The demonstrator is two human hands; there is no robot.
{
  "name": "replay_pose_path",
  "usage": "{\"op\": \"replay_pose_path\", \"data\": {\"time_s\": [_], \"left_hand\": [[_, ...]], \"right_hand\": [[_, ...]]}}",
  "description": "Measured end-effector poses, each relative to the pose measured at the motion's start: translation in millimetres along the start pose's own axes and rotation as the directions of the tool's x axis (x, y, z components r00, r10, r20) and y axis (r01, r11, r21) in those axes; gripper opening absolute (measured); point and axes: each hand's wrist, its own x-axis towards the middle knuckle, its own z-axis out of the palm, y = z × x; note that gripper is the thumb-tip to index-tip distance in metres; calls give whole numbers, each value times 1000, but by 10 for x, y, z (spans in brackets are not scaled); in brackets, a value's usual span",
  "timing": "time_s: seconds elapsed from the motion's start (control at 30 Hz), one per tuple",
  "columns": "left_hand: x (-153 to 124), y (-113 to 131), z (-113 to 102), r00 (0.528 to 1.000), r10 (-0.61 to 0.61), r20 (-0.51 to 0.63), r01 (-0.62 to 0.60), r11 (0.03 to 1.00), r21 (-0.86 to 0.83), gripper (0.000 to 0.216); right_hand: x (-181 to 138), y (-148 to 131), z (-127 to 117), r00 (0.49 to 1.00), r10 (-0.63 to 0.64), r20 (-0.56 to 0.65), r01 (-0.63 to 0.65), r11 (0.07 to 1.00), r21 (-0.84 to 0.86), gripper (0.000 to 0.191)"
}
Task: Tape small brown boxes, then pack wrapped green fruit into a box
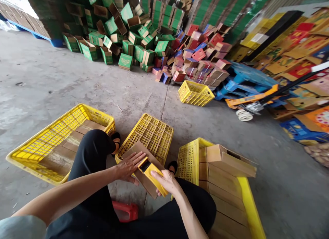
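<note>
My left hand lies flat, fingers spread, on a brown flat cardboard piece that rests on an upturned yellow crate between my knees. My right hand grips a yellow folded carton piece, pressing it against the brown cardboard beside my left fingers. Both forearms reach in from the bottom of the view over my black trousers.
A yellow crate with flat cardboard sheets sits at my left. Another yellow crate stacked with brown folded boxes stands at my right. Farther off are a small yellow basket, piles of green and red boxes, and a pallet jack.
</note>
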Motion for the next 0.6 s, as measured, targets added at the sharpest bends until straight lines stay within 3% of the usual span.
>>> {"op": "replay_pose_path", "data": {"time_s": [0.17, 0.33, 0.6], "left_hand": [[3, -62, 19, 1000, 27, 9, -27, 997, 78, 114], [8, -88, 41, 999, 12, 39, -14, 999, 51, 115], [-2, -278, -16, 995, 75, 59, -78, 995, 56, 115]], "right_hand": [[-84, 80, -17, 1000, -10, -24, 10, 1000, 15, 43], [-192, 213, -110, 998, -6, -56, 7, 1000, 13, 51], [-46, 340, -26, 999, 10, -46, -6, 995, 101, 51]]}}
